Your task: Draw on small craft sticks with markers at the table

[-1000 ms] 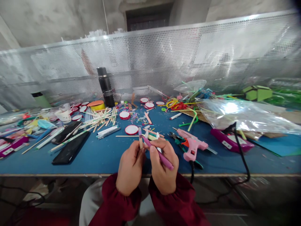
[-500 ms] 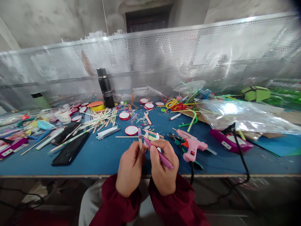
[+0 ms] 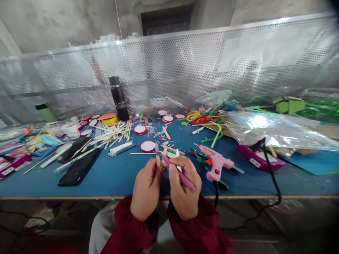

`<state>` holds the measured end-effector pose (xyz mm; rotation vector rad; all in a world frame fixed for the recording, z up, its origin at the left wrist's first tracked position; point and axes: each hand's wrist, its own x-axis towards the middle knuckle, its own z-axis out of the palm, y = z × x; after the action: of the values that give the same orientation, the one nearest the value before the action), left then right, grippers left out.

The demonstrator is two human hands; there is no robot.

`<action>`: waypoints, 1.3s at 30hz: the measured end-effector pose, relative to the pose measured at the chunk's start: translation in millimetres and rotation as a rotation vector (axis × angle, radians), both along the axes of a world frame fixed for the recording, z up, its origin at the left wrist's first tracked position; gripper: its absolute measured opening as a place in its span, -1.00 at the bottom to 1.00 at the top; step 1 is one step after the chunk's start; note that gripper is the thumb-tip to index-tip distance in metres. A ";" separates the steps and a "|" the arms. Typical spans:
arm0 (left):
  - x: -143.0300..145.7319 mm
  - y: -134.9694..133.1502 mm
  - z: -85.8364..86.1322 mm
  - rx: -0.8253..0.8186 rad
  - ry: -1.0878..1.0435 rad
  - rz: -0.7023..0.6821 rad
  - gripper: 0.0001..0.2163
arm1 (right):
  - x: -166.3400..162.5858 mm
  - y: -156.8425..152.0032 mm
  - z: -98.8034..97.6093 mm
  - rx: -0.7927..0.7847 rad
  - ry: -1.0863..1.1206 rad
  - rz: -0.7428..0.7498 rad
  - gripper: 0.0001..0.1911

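My left hand (image 3: 146, 190) pinches a short wooden craft stick (image 3: 158, 154) that stands upright above its fingers. My right hand (image 3: 183, 188) is closed round a purple pen (image 3: 180, 173), and the pen's tip rests against the stick. Both hands hover over the front edge of the blue table (image 3: 113, 176). A pink glue gun (image 3: 216, 163) lies just right of my right hand, with dark pliers (image 3: 197, 154) beside it.
Loose wooden sticks (image 3: 116, 133), red-rimmed round lids (image 3: 148, 145), a black bottle (image 3: 119, 98) and two black phones (image 3: 79, 165) lie to the left. A clear plastic bag (image 3: 270, 130), a purple box (image 3: 257, 158) and a black cable (image 3: 272, 176) lie to the right. A perforated metal screen (image 3: 185, 67) stands behind.
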<state>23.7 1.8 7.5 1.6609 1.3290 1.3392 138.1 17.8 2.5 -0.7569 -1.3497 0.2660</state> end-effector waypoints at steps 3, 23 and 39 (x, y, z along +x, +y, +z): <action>0.3 0.4 0.1 0.007 -0.026 -0.013 -0.78 | -0.6 0.4 1.0 0.030 -0.017 0.014 -0.92; -0.3 -0.5 1.0 0.007 0.001 0.003 -0.77 | 0.0 -0.6 2.8 0.008 -0.035 -0.021 -0.91; 0.9 -2.1 4.2 -0.006 -0.019 -0.012 -0.77 | 0.6 -1.3 0.2 0.023 0.001 -0.004 -0.92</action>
<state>24.6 -0.2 11.7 1.6457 1.3092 1.3399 138.8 16.4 2.7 -0.7406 -1.3479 0.2472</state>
